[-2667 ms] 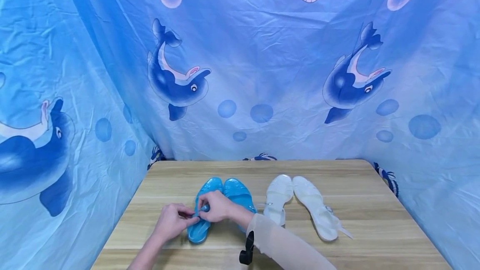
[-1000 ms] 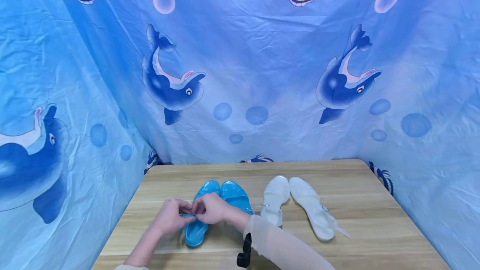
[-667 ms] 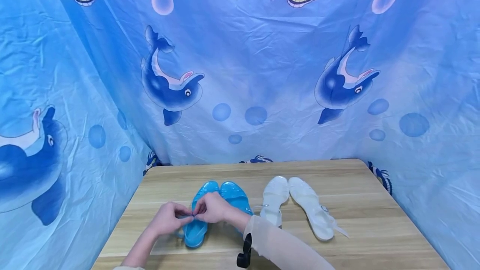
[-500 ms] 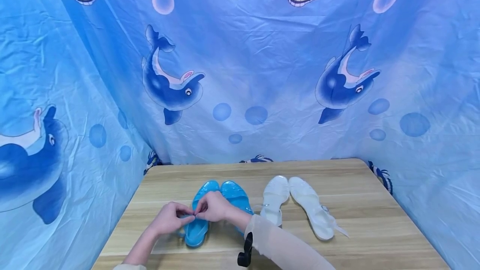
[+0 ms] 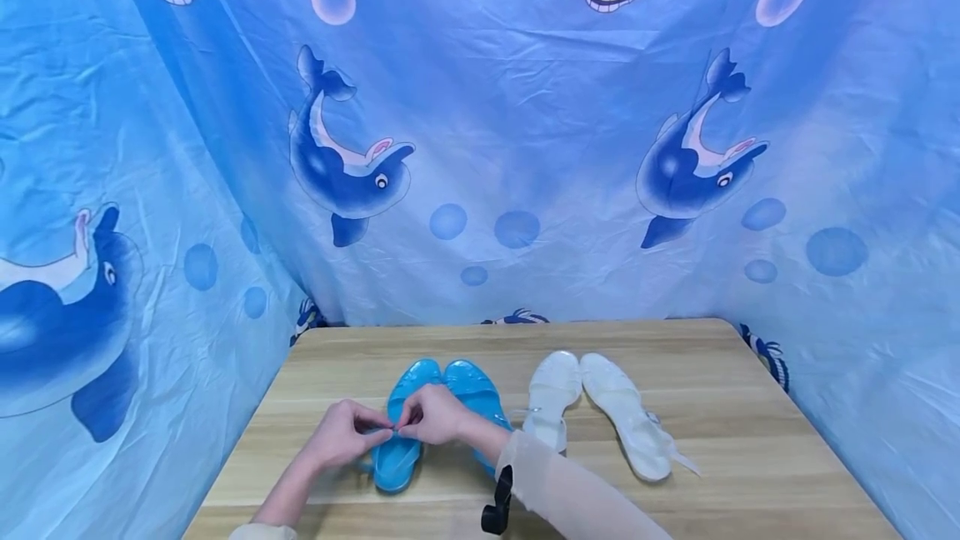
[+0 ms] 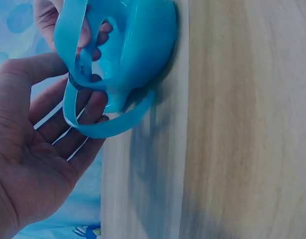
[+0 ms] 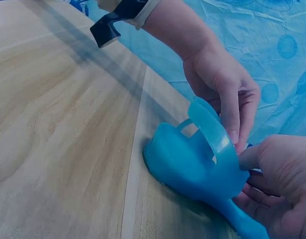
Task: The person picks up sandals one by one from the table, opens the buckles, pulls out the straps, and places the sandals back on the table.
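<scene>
— What's moving on my feed right now?

— Very little. I'm watching both hands meeting over the left blue sandal [image 5: 397, 448], same as a second ago; only the head camera is drifting a touch. My left hand [image 5: 339, 438] is pinching the ankle strap [image 6: 105, 127] with thumb and forefinger, the other fingers lying loosely curled under the loop. My right hand [image 5: 437, 413] is pinching the same strap from the other side, fingertips [image 7: 234, 134] pressing at the buckle end.

— Where's the sandal sitting?

— It's lying flat on the wooden table [image 5: 720, 373], near the front edge, heel toward me, touching its twin, the right blue sandal [image 5: 471, 386]. The strap is arching up over the heel, its free end curling out to the left.

— So what does the stillness mean?

— I'm judging that the fingers are working the buckle in tiny moves, so the fastening isn't settled yet. Whether the strap is through the buckle, I can't tell; the fingers are hiding it.

— Anything else around?

— A white pair of sandals [image 5: 600, 407] is lying just beside, to the right, untouched, straps loose.
</scene>
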Motion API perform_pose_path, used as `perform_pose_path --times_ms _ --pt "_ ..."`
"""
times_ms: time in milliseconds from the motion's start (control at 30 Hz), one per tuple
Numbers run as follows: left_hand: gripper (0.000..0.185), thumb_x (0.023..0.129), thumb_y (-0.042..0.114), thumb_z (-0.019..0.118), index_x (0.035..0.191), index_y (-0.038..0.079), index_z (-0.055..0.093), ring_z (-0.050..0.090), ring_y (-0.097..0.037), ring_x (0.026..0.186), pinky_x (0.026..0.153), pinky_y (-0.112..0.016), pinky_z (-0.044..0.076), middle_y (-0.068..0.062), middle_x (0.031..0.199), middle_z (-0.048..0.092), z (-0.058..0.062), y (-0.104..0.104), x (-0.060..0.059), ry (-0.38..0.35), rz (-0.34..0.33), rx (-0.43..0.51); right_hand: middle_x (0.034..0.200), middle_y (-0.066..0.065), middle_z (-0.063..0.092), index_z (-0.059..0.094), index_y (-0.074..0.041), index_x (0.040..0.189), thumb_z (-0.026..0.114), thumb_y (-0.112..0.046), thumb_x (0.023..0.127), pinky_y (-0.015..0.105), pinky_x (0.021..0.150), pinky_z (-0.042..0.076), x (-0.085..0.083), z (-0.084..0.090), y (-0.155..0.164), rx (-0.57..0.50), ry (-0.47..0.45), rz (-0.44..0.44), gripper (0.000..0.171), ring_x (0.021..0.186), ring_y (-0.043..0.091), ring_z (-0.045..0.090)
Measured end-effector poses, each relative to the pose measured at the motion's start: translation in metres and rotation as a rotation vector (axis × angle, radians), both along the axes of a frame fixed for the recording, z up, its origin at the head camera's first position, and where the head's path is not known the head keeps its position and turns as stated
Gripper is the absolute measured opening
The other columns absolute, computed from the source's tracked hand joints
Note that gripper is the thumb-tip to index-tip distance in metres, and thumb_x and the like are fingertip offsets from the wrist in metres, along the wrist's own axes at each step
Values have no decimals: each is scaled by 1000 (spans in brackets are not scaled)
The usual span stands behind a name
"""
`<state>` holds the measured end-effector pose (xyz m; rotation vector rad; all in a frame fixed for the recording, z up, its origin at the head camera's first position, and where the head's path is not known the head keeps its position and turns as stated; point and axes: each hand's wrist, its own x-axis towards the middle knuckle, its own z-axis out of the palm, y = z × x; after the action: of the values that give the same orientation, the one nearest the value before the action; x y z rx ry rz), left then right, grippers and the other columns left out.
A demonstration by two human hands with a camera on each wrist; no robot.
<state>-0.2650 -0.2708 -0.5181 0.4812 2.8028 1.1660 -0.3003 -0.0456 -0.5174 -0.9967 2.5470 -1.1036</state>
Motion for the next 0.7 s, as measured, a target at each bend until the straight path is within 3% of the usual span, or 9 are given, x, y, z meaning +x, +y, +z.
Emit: perform_pose_path --times_ms 167,467,700 --pt "15 91 28 84 99 16 86 68 -3 81 71 -20 55 1 96 83 0 2 -4 -13 -12 20 84 -13 74 79 -17 87 80 -15 97 11 71 54 2 2 3 2 21 23 10 75 -8 61" --pt "20 91 23 83 103 7 84 72 -13 84 71 -23 58 -6 97 82 -7 0 -4 -122 36 131 82 -13 73 78 -17 86 80 -14 96 11 70 53 3 1 6 29 37 11 11 73 -8 60" --pt "23 93 22 82 107 4 83 74 -8 84 73 -24 60 -10 102 83 -10 -1 -4 -118 9 185 83 -11 73 78 -17 88 80 -14 97 11 69 53 3 6 7 39 51 9 9 73 -7 60"
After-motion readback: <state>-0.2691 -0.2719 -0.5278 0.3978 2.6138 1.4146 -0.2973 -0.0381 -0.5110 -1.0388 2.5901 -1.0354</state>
